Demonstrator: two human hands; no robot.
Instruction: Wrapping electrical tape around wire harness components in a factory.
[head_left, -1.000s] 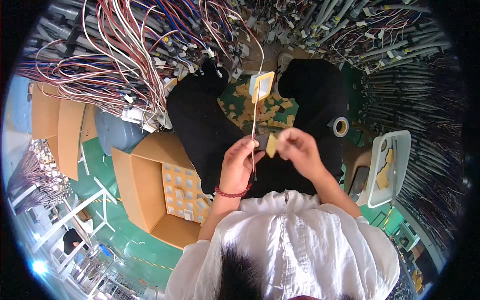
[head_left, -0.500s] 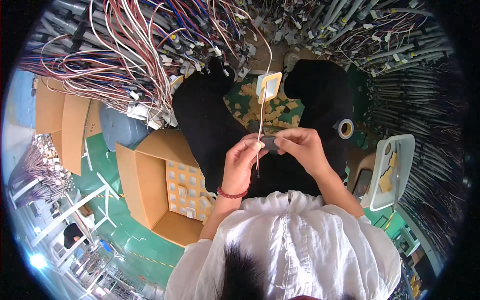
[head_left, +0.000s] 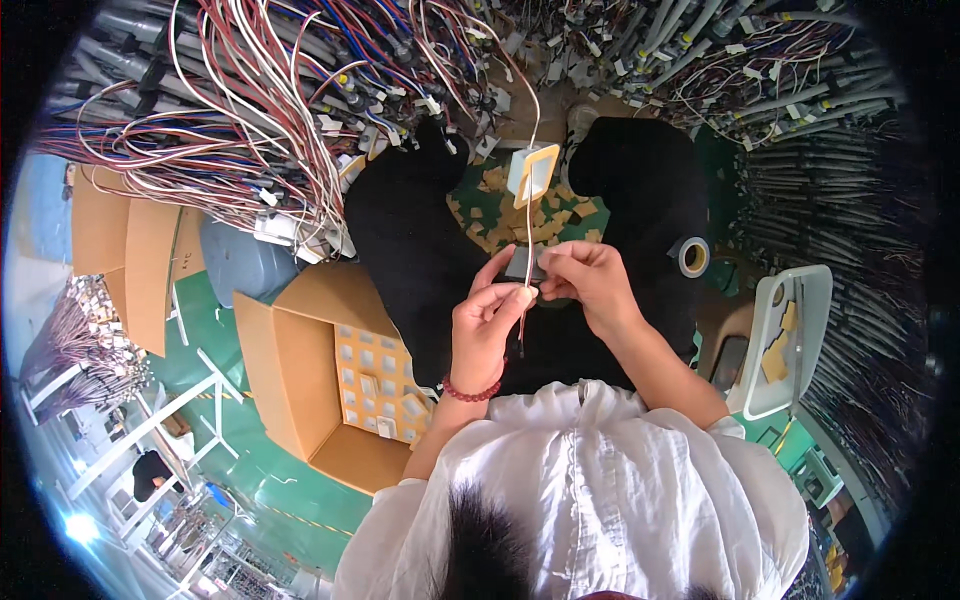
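Observation:
A thin white-and-brown cable [head_left: 529, 228] hangs down in front of me and passes by a small white box with a tan rim [head_left: 532, 176], which sits upright partway along it. My left hand [head_left: 482, 330] pinches the cable near its lower end between thumb and fingers, its index finger stretched up against a small dark grey rectangular piece [head_left: 519, 263]. My right hand [head_left: 598, 285] is closed at the right edge of that piece, gripping it with thumb and fingers. The cable crosses in front of the grey piece.
Bundled wires and grey cables [head_left: 290, 110] hang at the far left and right. An open carton [head_left: 300, 375] with rows of white boxes stands at left. A tape roll [head_left: 692, 257] rests by my right leg, a translucent bin [head_left: 805, 340] farther right. Tan scraps [head_left: 545, 215] litter the floor.
My right hand and the grey piece have moved up and slightly left. My left index finger now reaches up to the piece, while the left thumb stays on the cable.

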